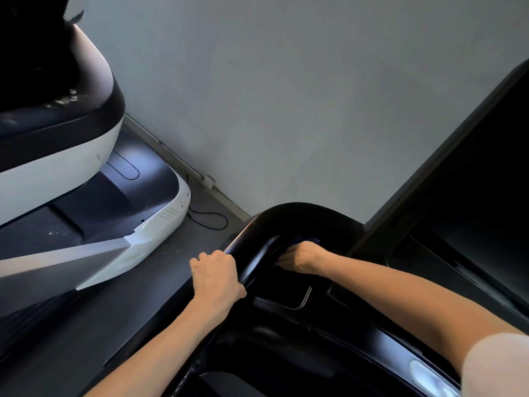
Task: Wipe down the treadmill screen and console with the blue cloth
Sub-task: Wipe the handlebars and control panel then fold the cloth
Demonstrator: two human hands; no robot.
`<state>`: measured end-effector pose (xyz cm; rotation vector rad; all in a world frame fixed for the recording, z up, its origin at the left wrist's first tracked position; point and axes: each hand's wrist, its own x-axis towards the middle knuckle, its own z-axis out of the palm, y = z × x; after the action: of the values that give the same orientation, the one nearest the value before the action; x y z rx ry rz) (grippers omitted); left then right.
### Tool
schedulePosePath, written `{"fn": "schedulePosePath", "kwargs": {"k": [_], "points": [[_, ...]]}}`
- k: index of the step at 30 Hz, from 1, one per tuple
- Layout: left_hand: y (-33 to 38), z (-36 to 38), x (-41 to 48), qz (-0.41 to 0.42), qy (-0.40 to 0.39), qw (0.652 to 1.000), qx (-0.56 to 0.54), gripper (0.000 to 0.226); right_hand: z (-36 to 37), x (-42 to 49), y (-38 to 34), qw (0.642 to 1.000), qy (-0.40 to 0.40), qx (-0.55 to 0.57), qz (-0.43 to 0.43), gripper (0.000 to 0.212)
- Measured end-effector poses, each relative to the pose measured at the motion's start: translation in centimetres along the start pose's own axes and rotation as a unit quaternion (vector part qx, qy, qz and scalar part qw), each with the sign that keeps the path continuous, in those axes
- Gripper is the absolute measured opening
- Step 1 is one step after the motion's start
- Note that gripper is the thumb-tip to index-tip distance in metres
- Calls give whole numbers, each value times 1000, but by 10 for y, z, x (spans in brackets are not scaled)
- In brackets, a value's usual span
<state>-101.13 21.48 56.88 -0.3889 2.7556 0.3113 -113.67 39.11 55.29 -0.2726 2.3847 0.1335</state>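
My view, itemised:

1. Grey wall, filling the upper middle.
2. Neighbouring white-and-black machine, at my left, standing apart from the treadmill on a dark floor.
3. Treadmill screen, a dark tilted panel at my right, unlit.
4. Console, glossy black, running below the screen toward me.
5. Handrail, a black curved bar arching over the console's far left corner.
6. Left hand, fingers wrapped over the handrail's outer side and gripping it.
7. Right hand, knuckles up in the recess under the handrail's arch, fingers curled down onto the cloth; the fingertips are hidden from me.
8. Blue cloth, bunched under the right hand against the console, only a small dark-blue edge showing past the knuckles.
9. Black cable, looped on the floor near the wall.
10. Wall socket, low at the skirting.
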Motion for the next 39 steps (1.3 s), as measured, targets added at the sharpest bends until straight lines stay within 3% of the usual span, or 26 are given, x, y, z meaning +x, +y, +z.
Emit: {"fn": "schedulePosePath", "kwargs": {"k": [4,8,11,16,19,22,25,28,30,33,36,39], "points": [[1,0,-1,-3,-2,1000,-1,55,5,2,-1,991,-20,-127,-48,36],[-1,-1,-1,2,0,1000,-7,57,10,11,-1,965,-104,-239,-14,49],[-2,0,-1,5,-1,1000,-11,58,4,15,-8,949,-140,-282,-2,45],[-2,1,-1,3,7,1000,-11,56,-19,15,-4,962,-211,-166,-42,49],[0,1,0,-1,7,1000,-14,53,-10,9,14,975,-133,-170,-49,55],[-1,1,-1,0,8,1000,-13,54,13,0,15,978,-53,-197,-53,47],[-1,1,-2,0,10,1000,-17,54,32,-17,-2,972,-32,-228,-48,46],[-1,1,-2,-4,7,1000,-29,56,55,-44,-15,984,-1,-166,-70,41],[-2,2,-1,-3,7,1000,-31,59,79,-68,-13,975,142,-140,-102,36],[-3,3,-1,-2,6,999,-33,63,124,-93,6,918,366,-95,-124,36],[-3,5,0,-8,3,999,-40,64,140,-82,23,912,385,-100,-95,44],[-4,5,-1,-8,1,999,-50,64,115,-68,18,935,350,-52,-10,46]]}}
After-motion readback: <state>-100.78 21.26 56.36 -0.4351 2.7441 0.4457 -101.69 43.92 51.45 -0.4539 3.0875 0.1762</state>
